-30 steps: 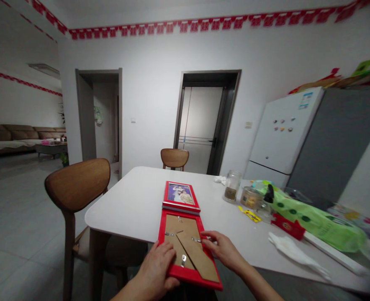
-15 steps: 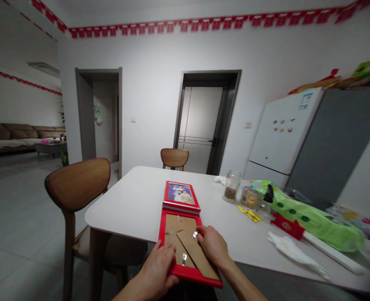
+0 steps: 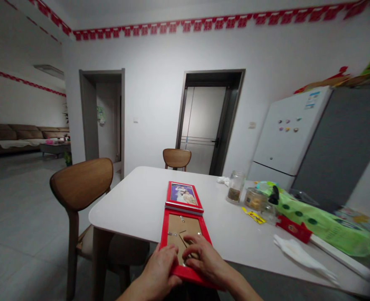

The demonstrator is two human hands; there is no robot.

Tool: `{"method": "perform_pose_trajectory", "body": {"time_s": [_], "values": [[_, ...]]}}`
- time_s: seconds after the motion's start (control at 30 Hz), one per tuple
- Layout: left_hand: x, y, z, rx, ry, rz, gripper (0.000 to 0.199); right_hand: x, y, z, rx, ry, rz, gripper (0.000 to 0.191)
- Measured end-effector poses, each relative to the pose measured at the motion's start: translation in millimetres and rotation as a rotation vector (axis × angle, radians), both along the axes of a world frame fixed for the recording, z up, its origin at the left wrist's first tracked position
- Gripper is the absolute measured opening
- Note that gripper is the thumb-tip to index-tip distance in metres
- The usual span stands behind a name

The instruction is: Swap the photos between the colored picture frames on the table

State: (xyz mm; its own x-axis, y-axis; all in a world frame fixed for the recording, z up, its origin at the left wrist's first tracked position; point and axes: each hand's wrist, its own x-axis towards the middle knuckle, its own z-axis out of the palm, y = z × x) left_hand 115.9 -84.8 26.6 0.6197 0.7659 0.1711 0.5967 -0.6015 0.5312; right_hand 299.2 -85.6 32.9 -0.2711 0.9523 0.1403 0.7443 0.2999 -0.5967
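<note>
A red picture frame [image 3: 165,230] lies back side up at the table's near edge, its brown backing board [image 3: 175,221] and metal clips showing. My left hand [image 3: 161,267] grips the frame's near left corner. Over the lower part of the backing is my right hand [image 3: 204,257], its fingers curled down near the bottom clip; whether they pinch anything is hidden. Just beyond, another red frame [image 3: 199,200] with a photo of people faces up, touching the first one's far end.
The white table [image 3: 128,205] bears a glass jar [image 3: 235,190], a lidded container [image 3: 254,199], a yellow packet [image 3: 254,216], a red box [image 3: 293,229], a green package [image 3: 323,225] and a white tissue [image 3: 301,255] on the right. Wooden chairs [image 3: 84,184] stand left and beyond.
My right hand has moved from the right-side clip down and left to the bottom of the backing. My left hand stays on the frame's corner. The view has shifted slightly.
</note>
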Motion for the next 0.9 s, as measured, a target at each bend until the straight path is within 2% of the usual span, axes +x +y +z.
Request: {"method": "perform_pose_trajectory", "body": {"time_s": [0.13, 0.3, 0.43, 0.6, 0.77, 0.9], "values": [[-0.3, 1.1, -1.1, 0.012, 0.012, 0.013, 0.053, -1.0, 7.3, -8.3, 0.069, 0.015, -0.001, 0.013], [0.3, 1.1, 2.4, 0.029, -0.026, -0.030, 0.050, -6.8, 19.3, -3.0, 0.101, 0.015, -0.044, 0.020], [0.8, 0.5, 6.0, 0.040, -0.051, -0.044, 0.045, -25.3, 40.4, 0.0, 0.155, -0.088, -0.116, 0.022], [1.1, 0.5, 7.8, 0.031, -0.063, -0.055, 0.046, -40.4, 59.3, -5.0, 0.186, -0.216, -0.213, 0.020], [1.1, 1.4, 2.9, 0.047, -0.066, -0.038, 0.042, -40.3, 63.7, -12.2, 0.211, -0.268, -0.316, 0.021], [1.1, 2.0, -2.2, 0.044, -0.030, -0.021, 0.050, -37.0, 66.8, -13.1, 0.204, -0.283, -0.326, 0.023]]}}
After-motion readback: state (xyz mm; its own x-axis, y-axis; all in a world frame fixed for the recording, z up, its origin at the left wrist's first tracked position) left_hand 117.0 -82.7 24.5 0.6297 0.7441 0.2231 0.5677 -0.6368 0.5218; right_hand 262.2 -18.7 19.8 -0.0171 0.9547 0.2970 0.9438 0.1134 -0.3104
